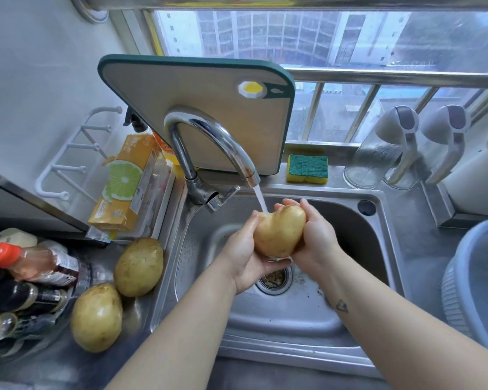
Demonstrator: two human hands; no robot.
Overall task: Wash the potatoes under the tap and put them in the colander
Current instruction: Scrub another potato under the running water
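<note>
Tan-yellow potatoes [279,232], a beige chopping board [209,108] edged dark green, a green-on-yellow sponge [307,168], an orange-capped bottle [26,263], a pale blue colander [476,282].

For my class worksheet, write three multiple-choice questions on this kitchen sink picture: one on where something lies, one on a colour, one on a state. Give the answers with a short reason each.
1. Where do the two loose potatoes lie, relative to the sink?
A. inside it
B. on the counter to its left
C. on the sill behind it

2. What colour is the top face of the sponge?
A. green
B. red
C. white

3. The tap is:
A. running
B. turned off
C. covered by a cloth

Answers:
1 B, both lie on the steel surface left of the basin.
2 A, a green pad sits over a yellow body.
3 A, a stream of water falls from the spout onto the held potato, which the left hand and right hand grip over the basin.
</note>
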